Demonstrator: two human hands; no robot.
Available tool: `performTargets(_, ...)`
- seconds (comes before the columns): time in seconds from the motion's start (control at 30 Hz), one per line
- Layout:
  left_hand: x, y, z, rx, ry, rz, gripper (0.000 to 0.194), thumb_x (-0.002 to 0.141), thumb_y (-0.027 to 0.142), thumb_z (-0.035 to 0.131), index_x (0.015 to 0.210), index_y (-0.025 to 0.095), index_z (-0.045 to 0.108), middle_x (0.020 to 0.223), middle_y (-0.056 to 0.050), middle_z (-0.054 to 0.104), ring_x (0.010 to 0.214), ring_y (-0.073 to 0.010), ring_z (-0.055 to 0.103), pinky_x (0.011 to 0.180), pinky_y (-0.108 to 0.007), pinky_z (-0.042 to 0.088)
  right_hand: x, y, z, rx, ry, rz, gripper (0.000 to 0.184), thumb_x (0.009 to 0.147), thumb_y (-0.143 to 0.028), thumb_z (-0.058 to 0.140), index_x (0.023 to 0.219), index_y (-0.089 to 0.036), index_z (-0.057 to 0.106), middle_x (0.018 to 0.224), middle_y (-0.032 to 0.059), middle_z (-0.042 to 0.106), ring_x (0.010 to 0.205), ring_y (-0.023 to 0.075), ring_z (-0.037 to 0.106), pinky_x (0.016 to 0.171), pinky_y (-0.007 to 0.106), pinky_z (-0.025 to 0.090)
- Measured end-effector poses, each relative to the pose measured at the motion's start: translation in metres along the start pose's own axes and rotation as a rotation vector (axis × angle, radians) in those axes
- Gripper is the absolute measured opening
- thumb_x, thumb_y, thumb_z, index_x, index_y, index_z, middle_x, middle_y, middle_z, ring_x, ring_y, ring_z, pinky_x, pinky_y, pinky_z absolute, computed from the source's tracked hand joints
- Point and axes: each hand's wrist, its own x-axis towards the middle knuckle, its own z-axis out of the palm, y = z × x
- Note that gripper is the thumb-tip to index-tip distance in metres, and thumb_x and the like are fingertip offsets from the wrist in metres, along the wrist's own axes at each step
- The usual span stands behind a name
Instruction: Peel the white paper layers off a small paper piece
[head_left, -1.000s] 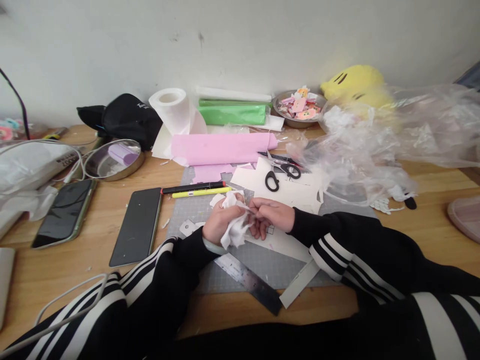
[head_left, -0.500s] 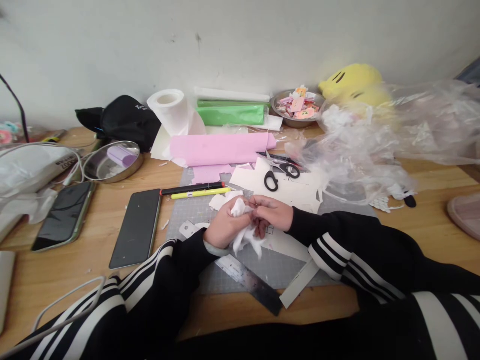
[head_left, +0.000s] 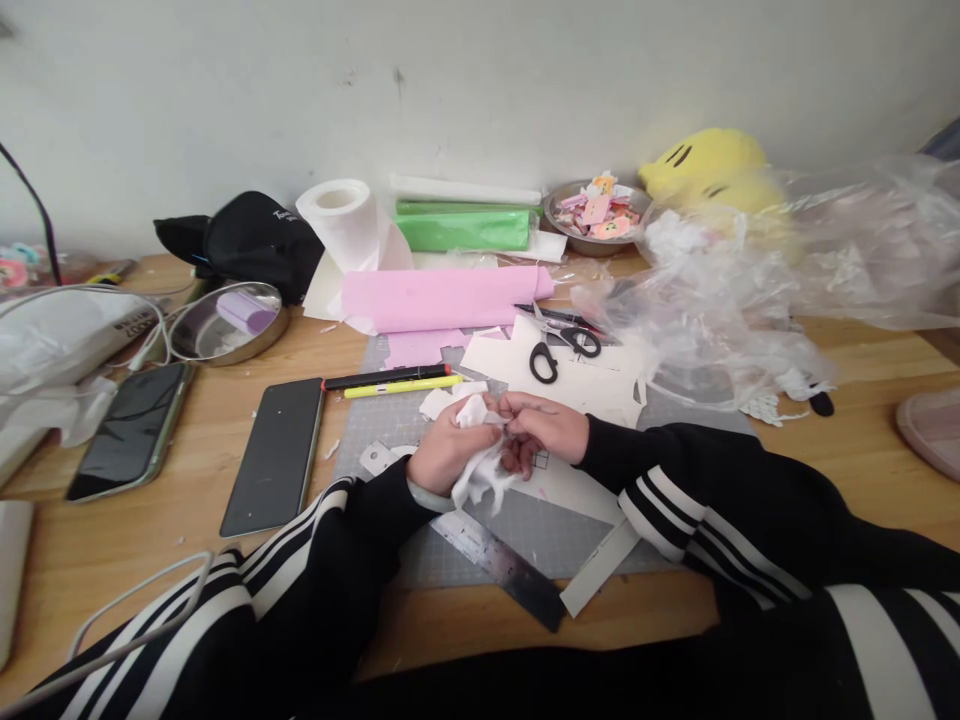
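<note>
Both hands meet over a grey cutting mat [head_left: 420, 565]. My left hand [head_left: 441, 455] is closed around a crumpled white tissue [head_left: 480, 478], whose loose ends hang below the fingers. Right beside it, my right hand [head_left: 551, 428] is closed, its fingertips pinched against the tissue's edge; whether something small sits in that pinch is hidden. Under the hands lie cut cream paper sheets [head_left: 581, 490] with drawn lines. A steel ruler [head_left: 502, 565] slants beneath the left wrist. Black-handled scissors [head_left: 562, 355] rest on the paper beyond the hands.
Left of the mat lie a dark phone [head_left: 274, 455], another phone [head_left: 131, 430] and a metal bowl [head_left: 266, 340]. A black marker [head_left: 382, 378] and yellow marker [head_left: 401, 387] lie beyond the left hand. Behind are pink sheet material [head_left: 446, 300], a white roll [head_left: 341, 225] and plastic bags [head_left: 720, 320].
The tissue's hanging ends have shifted slightly left and bunched differently below the left hand. Both hands stay in nearly the same place.
</note>
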Motion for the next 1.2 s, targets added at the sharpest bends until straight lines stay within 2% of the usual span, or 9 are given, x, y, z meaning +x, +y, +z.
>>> performTargets(0.17, -0.001, 0.002, 0.001, -0.016, 0.021, -0.006, 0.023, 0.056, 0.017, 0.065, 0.066, 0.016, 0.044, 0.046, 0.002, 0.056, 0.04, -0.0126, 0.052, 0.045, -0.025, 0.042, -0.001, -0.001, 0.001, 0.006, -0.008, -0.011, 0.012, 0.062, -0.011, 0.033, 0.07, -0.019, 0.029, 0.042, -0.0047, 0.053, 0.038, 0.0099, 0.052, 0.034, 0.016, 0.04)
performTargets(0.33, -0.001, 0.006, 0.004, -0.017, 0.029, -0.022, 0.023, 0.055, 0.017, 0.062, 0.065, 0.017, 0.042, 0.042, 0.002, 0.055, 0.037, -0.0138, 0.052, 0.038, -0.022, 0.036, -0.001, -0.001, 0.0, 0.003, -0.007, -0.012, 0.012, 0.062, -0.011, 0.033, 0.069, -0.019, 0.029, 0.044, -0.0045, 0.053, 0.038, 0.0102, 0.051, 0.034, 0.017, 0.04)
performTargets(0.5, 0.001, 0.009, 0.001, -0.165, 0.139, 0.018, 0.021, 0.054, 0.012, 0.058, 0.061, 0.017, 0.039, 0.036, 0.006, 0.046, 0.031, -0.0059, 0.04, 0.033, -0.016, 0.028, -0.001, 0.003, -0.002, -0.006, -0.04, -0.041, 0.01, 0.062, -0.01, 0.032, 0.066, -0.018, 0.029, 0.045, -0.0027, 0.055, 0.039, 0.009, 0.052, 0.035, 0.016, 0.04)
performTargets(0.63, 0.002, 0.008, -0.001, -0.18, 0.181, 0.04, 0.022, 0.055, 0.012, 0.058, 0.065, 0.017, 0.039, 0.039, 0.007, 0.045, 0.031, -0.0057, 0.039, 0.033, -0.017, 0.029, -0.001, 0.002, -0.001, -0.001, -0.009, -0.028, 0.009, 0.067, -0.01, 0.033, 0.068, -0.018, 0.029, 0.044, -0.0035, 0.054, 0.038, 0.0086, 0.051, 0.035, 0.016, 0.04)
performTargets(0.77, 0.001, 0.003, 0.002, -0.052, 0.144, 0.051, 0.029, 0.056, 0.018, 0.064, 0.069, 0.018, 0.038, 0.043, 0.006, 0.051, 0.036, -0.0109, 0.05, 0.037, -0.02, 0.037, -0.001, -0.001, 0.001, 0.006, 0.054, 0.001, 0.008, 0.071, -0.011, 0.033, 0.072, -0.018, 0.031, 0.044, -0.0052, 0.053, 0.036, 0.009, 0.051, 0.034, 0.016, 0.041)
performTargets(0.87, 0.001, 0.0, 0.004, 0.025, 0.156, 0.058, 0.031, 0.054, 0.018, 0.066, 0.071, 0.017, 0.04, 0.046, 0.006, 0.053, 0.038, -0.0114, 0.052, 0.04, -0.022, 0.041, -0.001, -0.002, 0.002, -0.002, 0.088, 0.01, 0.007, 0.073, -0.012, 0.034, 0.074, -0.018, 0.032, 0.043, -0.0068, 0.052, 0.035, 0.0089, 0.051, 0.032, 0.016, 0.04)
performTargets(1.03, 0.0, -0.002, 0.008, 0.091, 0.047, 0.053, 0.026, 0.055, 0.012, 0.063, 0.069, 0.016, 0.041, 0.049, 0.005, 0.056, 0.04, -0.0115, 0.054, 0.042, -0.022, 0.044, 0.0, 0.0, 0.002, -0.011, 0.073, 0.014, 0.01, 0.07, -0.009, 0.035, 0.071, -0.018, 0.031, 0.039, -0.0091, 0.047, 0.032, 0.0077, 0.05, 0.033, 0.014, 0.041)
performTargets(1.2, -0.001, 0.0, 0.01, 0.07, 0.025, 0.039, 0.026, 0.055, 0.01, 0.063, 0.069, 0.016, 0.042, 0.05, 0.004, 0.057, 0.04, -0.0124, 0.055, 0.043, -0.023, 0.044, 0.0, 0.001, 0.001, -0.014, 0.064, 0.025, 0.013, 0.066, -0.006, 0.032, 0.071, -0.018, 0.031, 0.041, -0.0076, 0.048, 0.033, 0.0092, 0.051, 0.033, 0.017, 0.042)
